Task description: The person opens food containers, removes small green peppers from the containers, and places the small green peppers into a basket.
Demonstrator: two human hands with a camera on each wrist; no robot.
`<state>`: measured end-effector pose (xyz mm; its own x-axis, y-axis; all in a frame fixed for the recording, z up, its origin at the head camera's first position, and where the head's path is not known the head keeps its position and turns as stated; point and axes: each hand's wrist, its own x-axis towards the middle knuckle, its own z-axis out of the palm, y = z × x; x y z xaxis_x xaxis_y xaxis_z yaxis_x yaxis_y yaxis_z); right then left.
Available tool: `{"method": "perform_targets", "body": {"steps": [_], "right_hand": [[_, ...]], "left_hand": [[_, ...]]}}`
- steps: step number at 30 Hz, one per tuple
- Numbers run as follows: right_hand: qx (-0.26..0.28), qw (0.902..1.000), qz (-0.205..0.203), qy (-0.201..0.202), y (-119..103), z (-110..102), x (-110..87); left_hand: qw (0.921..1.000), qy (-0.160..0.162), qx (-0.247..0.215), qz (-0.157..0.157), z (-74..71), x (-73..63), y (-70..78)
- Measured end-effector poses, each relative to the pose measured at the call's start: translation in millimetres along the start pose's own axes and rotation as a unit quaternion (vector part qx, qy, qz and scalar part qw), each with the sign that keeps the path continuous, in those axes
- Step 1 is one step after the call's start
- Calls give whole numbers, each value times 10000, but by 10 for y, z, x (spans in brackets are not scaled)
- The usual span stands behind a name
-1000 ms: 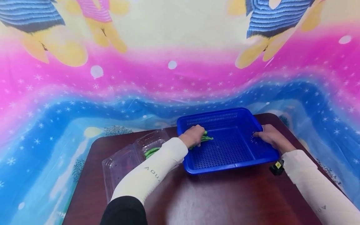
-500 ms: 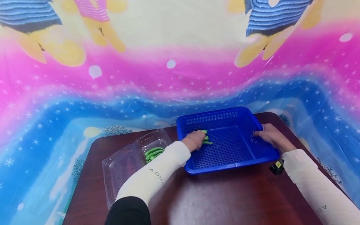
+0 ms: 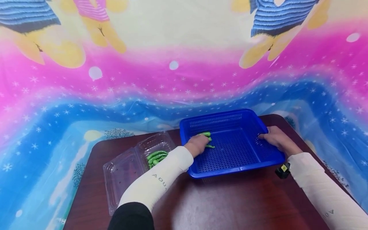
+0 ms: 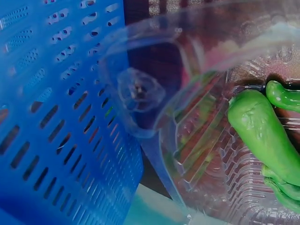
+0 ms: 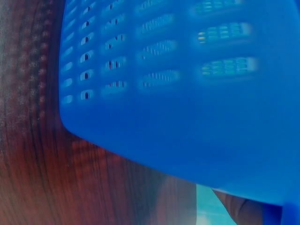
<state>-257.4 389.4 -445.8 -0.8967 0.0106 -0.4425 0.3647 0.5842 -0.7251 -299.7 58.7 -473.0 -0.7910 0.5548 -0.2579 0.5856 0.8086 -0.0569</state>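
A blue plastic basket (image 3: 230,153) with slotted walls stands on the table, its right end raised slightly toward my right hand (image 3: 277,139). That hand grips the right rim, thumb on the inside; in the right wrist view the basket's outer wall (image 5: 178,126) fills most of the picture. My left hand (image 3: 197,144) is down inside the basket's left end, fingers curled around several green peppers (image 3: 206,134) whose ends poke out past the knuckles. Left of the basket, a clear plastic clamshell box (image 3: 156,140) lies open with more green peppers (image 4: 262,124) in it.
The clamshell's lid (image 3: 122,175) is folded out to the left on the dark reddish-brown table (image 3: 218,201). A printed cloth (image 3: 178,83) hangs behind the table's far edge. The basket's left wall (image 4: 61,117) stands close beside the box.
My left hand has sunk slightly lower in the basket with the peppers, and their ends have spread apart. More peppers in the box show past the sleeve. The right hand keeps its place.
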Motion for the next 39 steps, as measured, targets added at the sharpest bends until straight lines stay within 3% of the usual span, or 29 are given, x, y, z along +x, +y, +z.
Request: {"method": "perform_targets", "body": {"steps": [16, 21, 25, 31, 35, 39], "right_hand": [[-78, 10000, 44, -14, 13, 2, -25], [-84, 10000, 3, -14, 8, 3, -31], [-164, 9999, -2, 17, 15, -2, -31], [-162, 9999, -2, 24, 9, 11, -40], [-58, 10000, -1, -33, -9, 9, -42], [-84, 10000, 19, -18, -6, 16, -29]], "left_hand": [[9996, 172, 180, -134, -23, -23, 5], [9993, 273, 243, -16, -175, -46, -71], [9974, 626, 332, 148, -424, -98, -216], [9900, 1365, 304, 185, -804, -282, -566], [9864, 1635, 12, 139, -1014, -456, -845], [9850, 1721, -134, 6, -1097, -616, -1126]]}}
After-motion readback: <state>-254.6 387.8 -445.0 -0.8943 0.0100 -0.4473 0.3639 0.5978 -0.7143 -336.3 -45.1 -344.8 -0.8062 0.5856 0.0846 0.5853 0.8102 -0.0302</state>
